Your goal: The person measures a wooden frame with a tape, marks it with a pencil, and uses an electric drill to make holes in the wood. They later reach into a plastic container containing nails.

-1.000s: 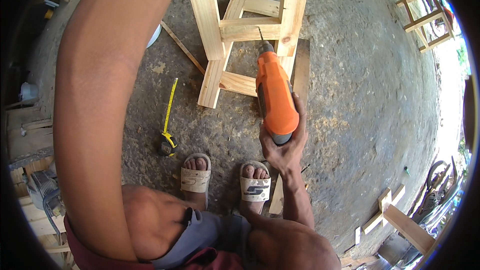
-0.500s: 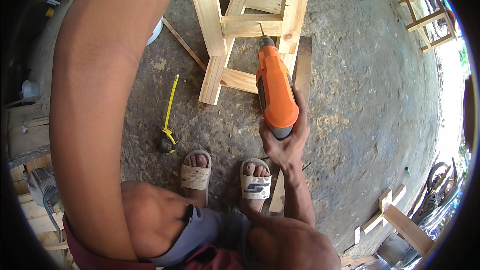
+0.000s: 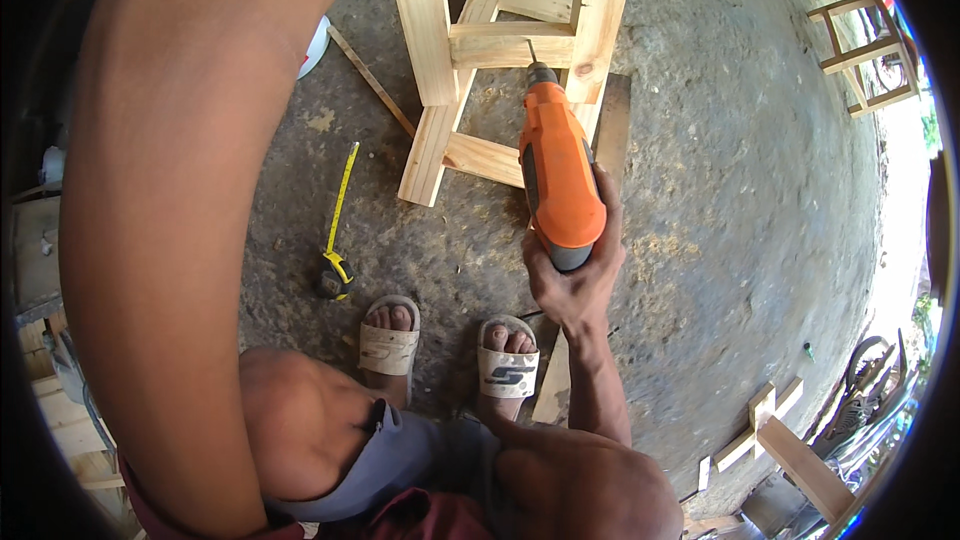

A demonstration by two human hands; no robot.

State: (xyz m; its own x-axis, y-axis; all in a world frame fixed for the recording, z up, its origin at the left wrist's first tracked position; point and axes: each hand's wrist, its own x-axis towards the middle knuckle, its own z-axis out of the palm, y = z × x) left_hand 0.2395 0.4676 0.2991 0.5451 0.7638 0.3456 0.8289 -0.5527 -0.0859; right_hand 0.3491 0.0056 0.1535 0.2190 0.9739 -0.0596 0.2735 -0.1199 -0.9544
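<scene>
My right hand (image 3: 580, 285) is wrapped round an orange and grey power drill (image 3: 560, 175). The thin bit points away from me, its tip at the wooden crosspiece (image 3: 500, 48) of a pale timber frame (image 3: 425, 60). That crosspiece spans two upright legs, and more joined pieces lie behind and below it on the floor. My left arm (image 3: 170, 190) reaches up along the left side and leaves the picture at the top, so my left hand is out of sight.
A tape measure (image 3: 335, 277) lies on the rough floor with its yellow blade pulled out. A thin wooden strip (image 3: 370, 80) and a board (image 3: 612, 130) flank the frame. Joined wood pieces (image 3: 765, 425) rest at lower right; small wooden frames (image 3: 862, 50) stand at upper right.
The drill and my right hand appear slightly to the right, along with the frame, as the view shifts a little. My left arm sits further left. The grip on the drill is unchanged.
</scene>
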